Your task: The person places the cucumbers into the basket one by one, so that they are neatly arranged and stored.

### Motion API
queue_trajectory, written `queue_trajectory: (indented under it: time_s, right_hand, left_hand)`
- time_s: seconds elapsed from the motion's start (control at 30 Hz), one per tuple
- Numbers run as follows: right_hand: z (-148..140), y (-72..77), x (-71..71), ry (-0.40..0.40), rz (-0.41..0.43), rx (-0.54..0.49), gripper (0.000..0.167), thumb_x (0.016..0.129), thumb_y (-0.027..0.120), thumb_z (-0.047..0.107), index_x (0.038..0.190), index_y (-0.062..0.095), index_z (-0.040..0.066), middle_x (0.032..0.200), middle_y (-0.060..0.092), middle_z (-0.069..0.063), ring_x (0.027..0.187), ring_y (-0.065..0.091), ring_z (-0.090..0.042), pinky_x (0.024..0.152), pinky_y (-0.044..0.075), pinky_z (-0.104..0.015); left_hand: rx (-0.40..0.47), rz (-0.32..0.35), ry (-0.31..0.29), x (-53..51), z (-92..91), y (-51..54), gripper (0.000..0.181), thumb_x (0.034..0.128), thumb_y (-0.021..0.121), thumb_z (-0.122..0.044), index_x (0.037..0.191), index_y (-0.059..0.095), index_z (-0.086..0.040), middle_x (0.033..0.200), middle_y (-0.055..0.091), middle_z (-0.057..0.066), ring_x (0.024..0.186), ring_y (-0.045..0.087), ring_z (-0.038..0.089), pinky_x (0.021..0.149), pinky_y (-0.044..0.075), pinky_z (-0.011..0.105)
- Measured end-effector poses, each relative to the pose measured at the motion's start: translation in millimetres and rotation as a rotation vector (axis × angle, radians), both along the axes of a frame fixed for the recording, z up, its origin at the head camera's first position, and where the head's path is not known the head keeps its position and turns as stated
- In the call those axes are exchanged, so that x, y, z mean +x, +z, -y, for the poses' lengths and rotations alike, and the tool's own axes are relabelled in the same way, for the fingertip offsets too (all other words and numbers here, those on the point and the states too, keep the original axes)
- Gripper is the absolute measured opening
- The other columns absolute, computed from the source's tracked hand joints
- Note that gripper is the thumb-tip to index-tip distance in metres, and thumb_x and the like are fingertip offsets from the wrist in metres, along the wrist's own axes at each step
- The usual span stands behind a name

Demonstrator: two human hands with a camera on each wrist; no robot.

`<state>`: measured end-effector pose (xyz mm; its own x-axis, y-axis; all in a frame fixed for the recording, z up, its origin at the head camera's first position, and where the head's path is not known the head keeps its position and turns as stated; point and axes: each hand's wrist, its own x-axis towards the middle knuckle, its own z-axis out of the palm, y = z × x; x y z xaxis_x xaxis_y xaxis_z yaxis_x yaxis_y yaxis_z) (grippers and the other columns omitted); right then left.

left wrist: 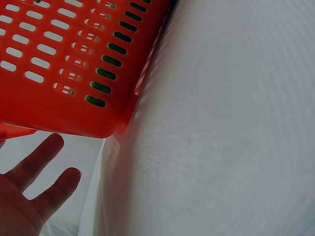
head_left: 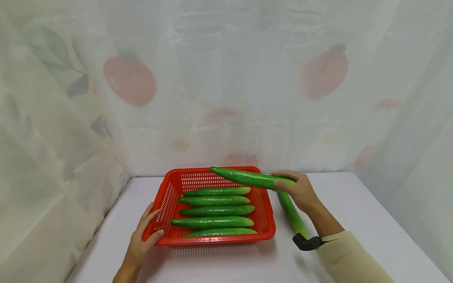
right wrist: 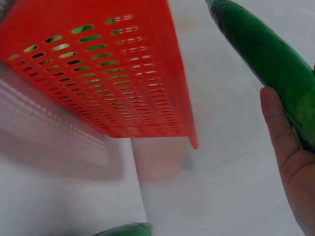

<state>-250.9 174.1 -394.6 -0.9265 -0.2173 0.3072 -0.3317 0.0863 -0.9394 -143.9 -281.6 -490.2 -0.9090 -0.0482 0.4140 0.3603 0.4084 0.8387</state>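
Observation:
My right hand (head_left: pixel 301 193) grips a long green cucumber (head_left: pixel 247 178) near its paler end. Its dark tip points left, raised over the back right part of a red plastic basket (head_left: pixel 216 239). In the right wrist view the cucumber (right wrist: pixel 270 54) is apart from the basket wall (right wrist: pixel 142 88), with a finger along its side. My left hand (head_left: pixel 139 239) holds the basket's left rim near the front corner, the thumb over the edge. In the left wrist view two fingers (left wrist: pixel 37 160) show spread beside the wall. Several cucumbers (head_left: pixel 216 211) lie side by side in the basket.
Another cucumber (head_left: pixel 291 214) lies on the white table (head_left: pixel 354 228) right of the basket, below my right forearm. A black wrist mount (head_left: pixel 306 242) overlaps its near end. White sheeting (head_left: pixel 226 78) with fruit prints hangs behind and at both sides.

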Motion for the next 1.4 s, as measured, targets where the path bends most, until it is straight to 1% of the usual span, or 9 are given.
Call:
queue_trajectory:
  time_s: [0.17, 0.37, 0.47, 0.67, 0.83, 1.03, 1.13, 1.27, 1.4]
  right_hand:
    - [8.9, -5.6, -12.2, 0.062, 0.052, -0.015, 0.031, 0.088, 0.071, 0.011, 0.115, 0.067, -0.004, 0.112, 0.064, -0.017, 0.090, 0.062, -0.029, 0.077, 0.052, -0.036]
    - [20.2, -8.0, -21.3, 0.108, 0.088, 0.056, 0.031, 0.089, 0.071, 0.014, 0.115, 0.068, -0.001, 0.113, 0.063, -0.016, 0.093, 0.062, -0.027, 0.078, 0.052, -0.037]
    - [27.2, -3.6, -21.5, 0.127, 0.127, 0.084, 0.030, 0.089, 0.070, 0.013, 0.116, 0.068, -0.001, 0.113, 0.063, -0.014, 0.095, 0.061, -0.026, 0.079, 0.051, -0.038]
    - [36.1, -7.2, -26.0, 0.148, 0.114, 0.139, 0.028, 0.088, 0.071, 0.017, 0.113, 0.070, 0.005, 0.112, 0.064, -0.011, 0.103, 0.057, -0.028, 0.080, 0.050, -0.039]
    - [42.7, -9.6, -28.3, 0.177, 0.103, 0.180, 0.026, 0.089, 0.070, 0.018, 0.113, 0.071, 0.006, 0.109, 0.064, -0.011, 0.096, 0.060, -0.028, 0.079, 0.051, -0.040]
    - [49.2, -13.5, -31.5, 0.215, 0.090, 0.190, 0.029, 0.089, 0.071, 0.017, 0.114, 0.070, 0.004, 0.107, 0.063, -0.013, 0.087, 0.061, -0.027, 0.079, 0.050, -0.052]
    - [52.4, -15.6, -32.1, 0.231, 0.092, 0.181, 0.030, 0.088, 0.071, 0.016, 0.115, 0.069, 0.002, 0.107, 0.063, -0.013, 0.085, 0.062, -0.027, 0.078, 0.050, -0.052]
    - [56.8, -17.3, -31.6, 0.218, 0.101, 0.218, 0.030, 0.088, 0.071, 0.016, 0.115, 0.069, 0.003, 0.106, 0.062, -0.012, 0.083, 0.061, -0.025, 0.073, 0.052, -0.045]
    - [60.5, -16.4, -30.8, 0.182, 0.102, 0.275, 0.029, 0.086, 0.072, 0.019, 0.113, 0.071, 0.007, 0.104, 0.061, -0.009, 0.079, 0.059, -0.023, 0.070, 0.052, -0.047]
  left_hand:
    - [-0.005, 0.007, 0.001, -0.4, 0.2, 0.5, 0.051, 0.0869, 0.061, -0.001, 0.137, 0.051, -0.005, 0.156, 0.025, 0.002, 0.137, 0.025, 0.009, 0.094, 0.029, 0.011]
    - [-0.006, 0.006, 0.001, 0.6, -0.5, 1.9, 0.051, 0.0872, 0.061, -0.002, 0.137, 0.051, -0.005, 0.156, 0.025, 0.003, 0.137, 0.024, 0.009, 0.095, 0.028, 0.011]
    - [-0.007, 0.011, 0.004, 0.9, -0.8, 2.3, 0.051, 0.0871, 0.061, -0.002, 0.137, 0.051, -0.005, 0.156, 0.025, 0.003, 0.137, 0.024, 0.009, 0.094, 0.029, 0.011]
    - [-0.018, 0.014, 0.011, -0.5, 0.0, -0.6, 0.051, 0.0869, 0.061, -0.003, 0.137, 0.052, -0.006, 0.156, 0.025, 0.003, 0.136, 0.025, 0.007, 0.094, 0.029, 0.011]
    - [-0.033, 0.007, 0.020, -1.7, 0.4, -2.3, 0.051, 0.0864, 0.062, -0.003, 0.136, 0.052, -0.006, 0.156, 0.026, 0.003, 0.136, 0.026, 0.006, 0.094, 0.028, 0.011]
    - [-0.031, 0.025, 0.022, -1.7, 0.4, -0.7, 0.051, 0.0870, 0.061, -0.004, 0.137, 0.052, -0.007, 0.156, 0.025, 0.001, 0.135, 0.026, 0.005, 0.093, 0.029, 0.011]
    - [-0.031, 0.037, 0.027, -1.1, 0.4, -0.1, 0.051, 0.0873, 0.061, -0.005, 0.137, 0.052, -0.008, 0.156, 0.025, 0.000, 0.135, 0.025, 0.005, 0.093, 0.029, 0.011]
    - [-0.032, 0.045, 0.033, -0.3, 0.6, 0.4, 0.051, 0.0875, 0.061, -0.005, 0.138, 0.052, -0.009, 0.156, 0.025, -0.001, 0.136, 0.025, 0.005, 0.093, 0.030, 0.011]
    - [-0.033, 0.043, 0.034, -0.4, 0.3, 1.1, 0.051, 0.0879, 0.062, -0.007, 0.138, 0.052, -0.011, 0.156, 0.025, -0.002, 0.136, 0.024, 0.006, 0.093, 0.029, 0.011]
